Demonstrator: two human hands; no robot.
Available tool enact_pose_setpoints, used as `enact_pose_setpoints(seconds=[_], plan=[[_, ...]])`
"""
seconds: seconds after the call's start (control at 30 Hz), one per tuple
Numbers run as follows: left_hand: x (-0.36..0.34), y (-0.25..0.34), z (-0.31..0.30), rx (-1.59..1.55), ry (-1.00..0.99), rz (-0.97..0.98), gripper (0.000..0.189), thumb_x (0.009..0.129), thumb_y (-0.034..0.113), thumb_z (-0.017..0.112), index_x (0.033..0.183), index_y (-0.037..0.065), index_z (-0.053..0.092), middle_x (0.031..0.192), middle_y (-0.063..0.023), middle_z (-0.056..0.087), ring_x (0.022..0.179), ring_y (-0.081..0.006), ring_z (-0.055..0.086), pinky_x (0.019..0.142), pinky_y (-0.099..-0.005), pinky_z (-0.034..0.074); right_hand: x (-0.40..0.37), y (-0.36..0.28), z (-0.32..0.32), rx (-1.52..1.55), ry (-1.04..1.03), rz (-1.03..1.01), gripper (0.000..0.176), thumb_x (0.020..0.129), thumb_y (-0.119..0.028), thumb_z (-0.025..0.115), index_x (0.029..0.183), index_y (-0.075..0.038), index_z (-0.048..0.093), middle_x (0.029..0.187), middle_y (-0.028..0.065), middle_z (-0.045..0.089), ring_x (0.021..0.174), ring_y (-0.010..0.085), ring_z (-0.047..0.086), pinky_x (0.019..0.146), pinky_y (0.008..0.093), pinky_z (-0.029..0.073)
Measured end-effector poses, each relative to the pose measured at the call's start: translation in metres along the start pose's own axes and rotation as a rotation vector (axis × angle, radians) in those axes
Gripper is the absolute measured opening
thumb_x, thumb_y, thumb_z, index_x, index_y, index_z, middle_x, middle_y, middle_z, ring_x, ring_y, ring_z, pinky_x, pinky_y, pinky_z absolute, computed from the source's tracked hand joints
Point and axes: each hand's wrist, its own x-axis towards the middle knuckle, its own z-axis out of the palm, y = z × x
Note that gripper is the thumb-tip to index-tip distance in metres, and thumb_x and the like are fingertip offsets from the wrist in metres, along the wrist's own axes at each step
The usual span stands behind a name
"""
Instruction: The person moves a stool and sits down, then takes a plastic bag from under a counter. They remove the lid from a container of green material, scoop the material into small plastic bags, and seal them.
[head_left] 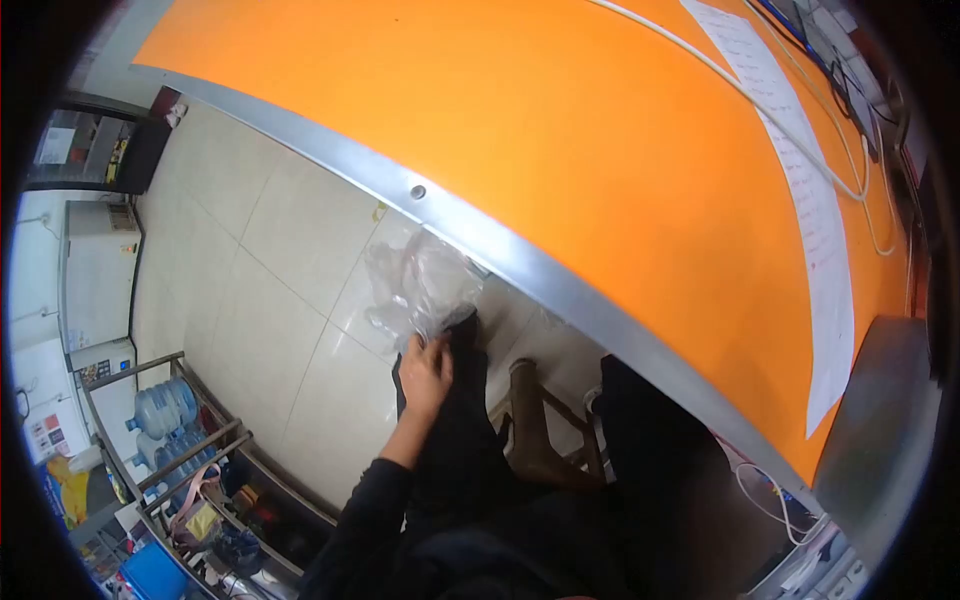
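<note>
A crumpled clear plastic bag [415, 285] hangs from my left hand [428, 375], whose fingers are closed on its gathered lower end. The hand is over my dark trouser leg [450, 430], below the metal edge [480, 235] of the orange table [480, 110]. Part of the bag lies close beside that edge, above the tiled floor. My right hand does not show in the view.
A rack [240, 440] with large water bottles [165, 408] stands at the lower left. A long paper strip [800, 190] and white cables [690, 50] lie on the table's right side. A wooden stool [540, 430] is under the table edge.
</note>
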Motion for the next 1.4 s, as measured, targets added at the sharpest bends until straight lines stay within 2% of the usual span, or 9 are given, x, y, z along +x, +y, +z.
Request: enact_pose_setpoints(seconds=[0.37, 0.53, 0.6, 0.63, 0.77, 0.87, 0.97, 1.13, 1.4], plan=[[0.04, 0.028, 0.022, -0.074, 0.001, 0.091, 0.023, 0.077, 0.009, 0.057, 0.099, 0.013, 0.062, 0.083, -0.0156, 0.049, 0.07, -0.034, 0.055, 0.061, -0.0408, 0.046, -0.165, -0.16, -0.202, 0.273, -0.933, -0.042, 0.055, 0.085, -0.046, 0.041, 0.118, -0.002, 0.047, 0.115, 0.0145, 0.051, 0.106, 0.0265, 0.048, 0.091, 0.0359, 0.037], [0.028, 0.024, 0.011, -0.105, 0.038, 0.051, 0.019, 0.077, 0.009, 0.057, 0.095, 0.01, 0.063, 0.086, -0.0167, 0.05, 0.074, -0.0353, 0.055, 0.063, -0.041, 0.046, -0.275, -0.108, -0.155, 0.493, -0.95, 0.225, 0.066, 0.086, -0.054, 0.036, 0.123, 0.0, 0.043, 0.122, 0.0147, 0.048, 0.113, 0.0276, 0.045, 0.097, 0.0363, 0.033], [0.022, 0.018, 0.019, -0.137, -0.023, 0.002, 0.016, 0.077, 0.009, 0.057, 0.092, 0.008, 0.062, 0.087, -0.0177, 0.05, 0.076, -0.0371, 0.055, 0.065, -0.0412, 0.046, -0.31, -0.077, -0.11, 0.182, -0.964, 0.401, 0.07, 0.086, -0.057, 0.034, 0.124, 0.001, 0.041, 0.125, 0.0148, 0.047, 0.116, 0.0281, 0.044, 0.1, 0.0364, 0.032], [0.021, 0.019, 0.024, -0.102, -0.019, 0.023, 0.015, 0.075, 0.009, 0.058, 0.091, 0.008, 0.061, 0.086, -0.0173, 0.05, 0.073, -0.0367, 0.055, 0.063, -0.0416, 0.046, -0.297, -0.074, -0.082, -0.239, -1.083, 0.495, 0.084, 0.08, -0.068, 0.034, 0.129, 0.001, 0.036, 0.131, 0.017, 0.04, 0.124, 0.0291, 0.036, 0.104, 0.0344, 0.026], [0.024, 0.017, 0.05, 0.012, -0.081, 0.09, 0.019, 0.071, 0.011, 0.06, 0.089, 0.007, 0.06, 0.086, -0.0187, 0.054, 0.071, -0.0374, 0.056, 0.062, -0.0435, 0.047, -0.296, -0.06, -0.081, -0.292, -0.763, 0.34, 0.077, 0.082, -0.06, 0.041, 0.116, 0.009, 0.049, 0.118, 0.0241, 0.051, 0.114, 0.0353, 0.046, 0.097, 0.0413, 0.035], [0.022, -0.014, 0.083, -0.33, -0.06, -0.058, 0.025, 0.074, 0.02, 0.06, 0.096, 0.007, 0.06, 0.088, -0.0179, 0.06, 0.079, -0.0375, 0.058, 0.067, -0.044, 0.048, -0.275, -0.056, -0.086, -0.209, -0.698, 0.376, 0.07, 0.083, -0.055, 0.044, 0.114, 0.006, 0.051, 0.115, 0.0227, 0.052, 0.111, 0.0338, 0.048, 0.095, 0.0402, 0.037], [0.028, 0.005, 0.062, -0.166, -0.09, 0.106, 0.03, 0.077, 0.029, 0.057, 0.095, 0.006, 0.06, 0.086, -0.0137, 0.063, 0.082, -0.0367, 0.059, 0.069, -0.0434, 0.048, -0.262, -0.055, -0.088, -0.087, -0.668, 0.419, 0.062, 0.083, -0.051, 0.046, 0.112, 0.004, 0.052, 0.112, 0.0213, 0.054, 0.109, 0.0324, 0.05, 0.093, 0.0391, 0.038], [0.024, 0.05, 0.068, 0.125, -0.26, 0.178, 0.026, 0.07, 0.019, 0.064, 0.09, 0.004, 0.061, 0.081, -0.0191, 0.06, 0.075, -0.0348, 0.059, 0.064, -0.0442, 0.049, -0.267, -0.042, -0.066, 0.088, -0.57, 0.419, 0.051, 0.084, -0.043, 0.051, 0.11, 0.001, 0.056, 0.107, 0.0189, 0.057, 0.104, 0.03, 0.053, 0.09, 0.0373, 0.04], [-0.008, 0.088, 0.056, -0.136, -0.096, 0.287, 0.023, 0.071, 0.007, 0.057, 0.093, 0.011, 0.062, 0.094, -0.0178, 0.056, 0.074, -0.0365, 0.058, 0.064, -0.0442, 0.047, -0.31, 0.008, -0.039, 0.605, -0.346, 0.161, 0.032, 0.085, -0.03, 0.058, 0.105, -0.005, 0.061, 0.099, 0.0151, 0.062, 0.097, 0.0263, 0.058, 0.085, 0.0345, 0.043]])
